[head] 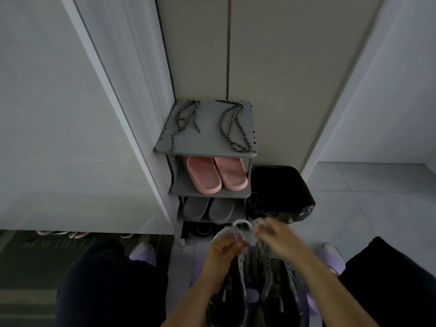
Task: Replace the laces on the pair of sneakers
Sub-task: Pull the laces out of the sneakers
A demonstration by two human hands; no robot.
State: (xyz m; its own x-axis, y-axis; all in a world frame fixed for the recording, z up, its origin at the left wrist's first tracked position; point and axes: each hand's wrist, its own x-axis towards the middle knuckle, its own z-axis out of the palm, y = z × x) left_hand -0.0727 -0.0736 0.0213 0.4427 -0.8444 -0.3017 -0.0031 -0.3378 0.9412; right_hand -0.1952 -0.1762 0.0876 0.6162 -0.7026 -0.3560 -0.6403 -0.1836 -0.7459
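A pair of dark sneakers with pale grey eyelet strips (279, 289) is set side by side on the floor between two knees in dark trousers (106, 279), with lilac slippers (144, 253) seen on the feet. The left hand (224, 250) is laid on the front of the left sneaker with its fingers curled; whether anything is gripped cannot be told through the blur. A pale white lace (241, 224) is pinched by the right hand (280, 239) and arches in a loop between the two hands.

Just beyond the hands a grey three-tier plastic shoe rack (210, 151) is placed in the corner. Grey slippers (208, 210) are kept on its low shelf and pink ribbed slippers (217, 177) on the middle one. Two dark speckled cord laces (232, 126) are laid apart on its top. A crumpled black plastic bag (279, 192) is pressed against the rack's right side, and a white cabinet (70, 138) is seen at its left.
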